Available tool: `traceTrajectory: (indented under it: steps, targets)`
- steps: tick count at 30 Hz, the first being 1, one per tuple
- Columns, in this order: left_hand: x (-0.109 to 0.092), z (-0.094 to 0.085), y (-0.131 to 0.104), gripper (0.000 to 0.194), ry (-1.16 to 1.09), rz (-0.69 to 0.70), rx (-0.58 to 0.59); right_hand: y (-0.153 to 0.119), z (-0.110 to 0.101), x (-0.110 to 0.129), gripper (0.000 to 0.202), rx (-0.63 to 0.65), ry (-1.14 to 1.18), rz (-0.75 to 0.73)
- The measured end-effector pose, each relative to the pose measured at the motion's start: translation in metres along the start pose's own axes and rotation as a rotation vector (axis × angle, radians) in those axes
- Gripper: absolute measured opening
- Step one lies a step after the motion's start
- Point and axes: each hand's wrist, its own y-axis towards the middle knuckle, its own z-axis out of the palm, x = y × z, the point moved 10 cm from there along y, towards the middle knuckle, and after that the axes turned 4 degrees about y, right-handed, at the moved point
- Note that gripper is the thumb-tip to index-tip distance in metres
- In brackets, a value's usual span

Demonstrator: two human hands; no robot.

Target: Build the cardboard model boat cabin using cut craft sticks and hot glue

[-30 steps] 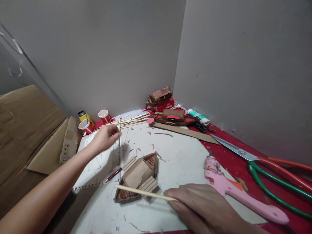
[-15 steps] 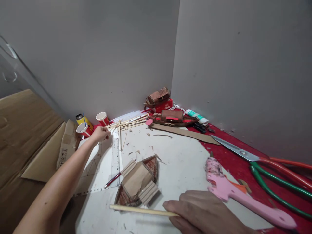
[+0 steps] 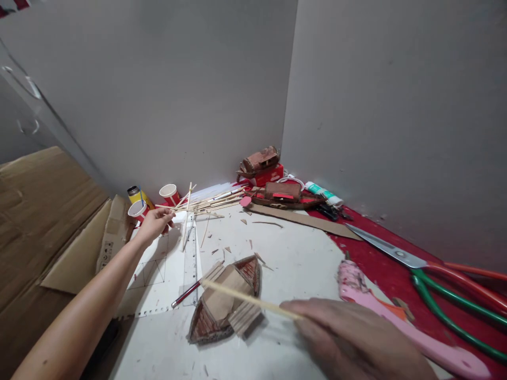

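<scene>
My left hand (image 3: 155,222) reaches to the far left of the white work sheet (image 3: 301,264) and pinches thin wooden sticks (image 3: 186,211) lifted from the stick pile (image 3: 216,198). My right hand (image 3: 348,338), low in the foreground, grips one long wooden stick (image 3: 245,298) that slants up-left over the cardboard model boat (image 3: 227,298). A clear ruler (image 3: 191,253) and a red pencil (image 3: 184,294) lie left of the boat.
Two red paper cups (image 3: 169,193) and a yellow bottle (image 3: 137,194) stand by the wall. A pink glue gun (image 3: 380,311) and long scissors (image 3: 400,256) lie right. Other model boats (image 3: 283,192), a cardboard strip (image 3: 304,219) and a cardboard box (image 3: 59,232) surround the sheet.
My left hand has taken hold of thin sticks from the pile and raised them. My right hand tilted its long stick upward, so its tip now lies over the boat.
</scene>
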Motion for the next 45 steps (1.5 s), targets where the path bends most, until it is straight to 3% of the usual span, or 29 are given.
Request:
traceTrajectory:
  steps: [3, 5, 7, 10, 13, 16, 20, 23, 25, 28, 32, 35, 36, 37, 38, 41, 42, 43, 45]
  targets:
    - [-0.021, -0.008, -0.014, 0.027, -0.015, 0.130, -0.110, 0.006, -0.019, -0.040, 0.019, -0.146, 0.036, 0.288]
    - [-0.041, -0.015, -0.026, 0.020, -0.017, 0.238, -0.186, 0.006, -0.024, -0.069, 0.032, -0.212, 0.055, 0.470]
    - [-0.064, -0.018, -0.042, 0.018, -0.012, 0.355, -0.240, 0.008, -0.017, -0.091, 0.048, -0.185, 0.114, 0.558]
    - [-0.097, -0.016, -0.066, 0.019, 0.002, 0.518, -0.266, 0.015, -0.003, -0.106, 0.069, -0.081, 0.125, 0.548]
    - [-0.120, -0.006, -0.088, 0.017, 0.024, 0.634, -0.242, 0.018, -0.002, -0.107, 0.072, -0.088, 0.120, 0.537]
    - [-0.141, 0.013, -0.111, 0.009, 0.110, 0.779, -0.182, 0.023, -0.003, -0.097, 0.065, -0.128, 0.351, 0.501]
    - [-0.182, 0.054, -0.160, 0.017, 0.428, 1.207, -0.139, 0.035, -0.005, -0.075, 0.058, -0.150, 0.656, 0.420]
    - [-0.204, 0.076, -0.184, 0.018, 0.564, 1.353, -0.109, 0.043, -0.012, -0.064, 0.043, -0.200, 0.761, 0.393]
    - [-0.217, 0.083, -0.192, 0.016, 0.623, 1.343, -0.088, 0.050, -0.016, -0.055, 0.039, -0.234, 0.824, 0.367]
    - [-0.232, 0.081, -0.193, 0.014, 0.656, 1.184, -0.090, 0.063, -0.019, -0.039, 0.041, -0.220, 0.898, 0.335]
    - [-0.239, 0.054, -0.189, 0.024, 0.728, 0.929, -0.268, 0.086, -0.020, -0.015, 0.040, -0.128, 0.863, 0.297]
    - [-0.243, 0.029, -0.194, 0.031, 0.773, 0.859, -0.448, 0.100, -0.011, -0.001, 0.038, -0.009, 0.843, 0.301]
    - [-0.244, 0.025, -0.195, 0.034, 0.743, 0.859, -0.448, 0.103, -0.007, 0.003, 0.037, 0.034, 0.838, 0.305]
    - [-0.244, 0.025, -0.195, 0.034, 0.676, 0.864, -0.376, 0.105, -0.003, 0.006, 0.037, 0.073, 0.831, 0.311]
    - [-0.243, 0.031, -0.194, 0.032, 0.570, 0.866, -0.234, 0.107, 0.001, 0.008, 0.037, 0.106, 0.825, 0.314]
    - [-0.239, 0.063, -0.201, 0.025, 0.152, 0.794, 0.337, 0.108, 0.011, 0.013, 0.040, 0.180, 0.791, 0.324]
    - [-0.239, 0.068, -0.205, 0.025, 0.044, 0.768, 0.436, 0.108, 0.013, 0.014, 0.041, 0.190, 0.774, 0.325]
    - [-0.241, 0.068, -0.207, 0.024, -0.023, 0.757, 0.451, 0.107, 0.013, 0.015, 0.043, 0.184, 0.757, 0.323]
    - [-0.243, 0.058, -0.206, 0.022, -0.025, 0.778, 0.313, 0.105, 0.008, 0.015, 0.044, 0.133, 0.728, 0.313]
